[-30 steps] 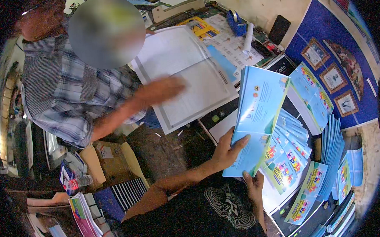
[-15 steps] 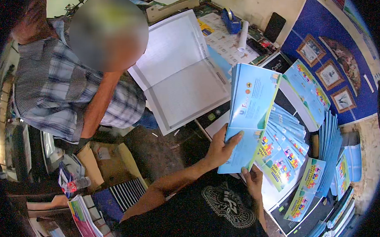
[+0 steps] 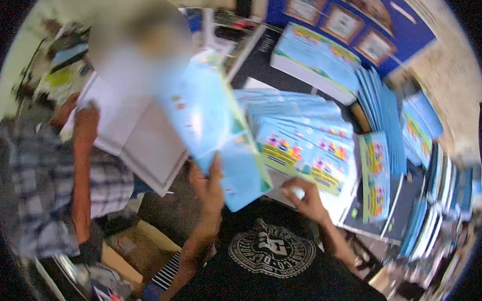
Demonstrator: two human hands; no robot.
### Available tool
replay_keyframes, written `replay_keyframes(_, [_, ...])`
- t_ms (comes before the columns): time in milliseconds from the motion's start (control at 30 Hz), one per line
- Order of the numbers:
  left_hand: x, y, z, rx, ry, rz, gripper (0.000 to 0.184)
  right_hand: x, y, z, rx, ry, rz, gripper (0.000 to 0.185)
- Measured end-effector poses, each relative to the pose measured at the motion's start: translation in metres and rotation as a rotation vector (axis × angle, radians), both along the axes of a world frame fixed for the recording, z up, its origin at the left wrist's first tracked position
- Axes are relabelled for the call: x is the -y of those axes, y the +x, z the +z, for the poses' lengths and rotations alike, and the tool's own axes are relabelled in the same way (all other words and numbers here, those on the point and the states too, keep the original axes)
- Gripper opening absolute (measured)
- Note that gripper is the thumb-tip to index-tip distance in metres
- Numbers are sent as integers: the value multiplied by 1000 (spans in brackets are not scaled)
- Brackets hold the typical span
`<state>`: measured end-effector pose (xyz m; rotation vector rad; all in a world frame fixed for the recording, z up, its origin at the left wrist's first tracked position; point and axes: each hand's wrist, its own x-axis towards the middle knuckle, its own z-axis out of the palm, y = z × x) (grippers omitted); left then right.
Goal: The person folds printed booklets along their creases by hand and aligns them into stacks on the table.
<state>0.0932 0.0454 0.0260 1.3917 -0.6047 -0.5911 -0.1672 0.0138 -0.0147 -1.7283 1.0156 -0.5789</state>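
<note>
My left hand (image 3: 209,187) is closed round the lower left edge of a stack of light blue printed covers (image 3: 233,167), with the thumb on top. The covers are raised, tilted and blurred by motion. My right hand (image 3: 306,200) is off their lower right corner, thumb and index finger curled together in a loop. I see nothing between those fingertips. Just beyond it, a fan of blue, colourfully printed covers (image 3: 286,140) lies spread on a white sheet (image 3: 348,197).
Another person in a plaid shirt (image 3: 27,192) holds a large white open folder (image 3: 154,138) at left. More covers (image 3: 320,55) and bundles of blue booklets (image 3: 393,127) stand at right. A cardboard box (image 3: 153,237) is low at left. Framed pictures (image 3: 343,25) hang on a blue board.
My head view has turned right. The covers in my left hand have tilted left, and my right hand has come away from their lower corner. The other person's hands are now on the folder.
</note>
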Motion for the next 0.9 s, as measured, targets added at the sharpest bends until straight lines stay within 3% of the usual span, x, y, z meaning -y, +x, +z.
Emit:
replay_keyframes(67, [-5, 6, -5, -48, 39, 19, 29, 14, -22, 10, -79, -267, -89, 20])
replay_keyframes(233, [-7, 6, -15, -109, -10, 84, 35, 52, -61, 29, -432, -525, -363, 34])
replay_keyframes(333, [-17, 9, -16, -116, 61, -16, 41, 58, -76, 20, -534, -518, -374, 56])
replay_keyframes(433, [-22, 10, -19, -98, 107, -43, 41, 57, -84, 11, -682, -485, -367, 62])
replay_keyframes(533, [-15, -4, -10, -114, 39, 16, 32, 58, -85, -2, -731, -463, -393, 62])
replay_keyframes(733, [-12, -8, 1, -112, 42, -50, 31, 54, -86, -18, -713, -377, -372, 59])
replay_keyframes(833, [-13, -2, -4, -129, 82, -54, 44, 51, -84, -15, -718, -397, -410, 58])
replay_keyframes(900, [-12, -2, -13, -107, 47, -55, 42, 51, -86, -16, -716, -404, -391, 59])
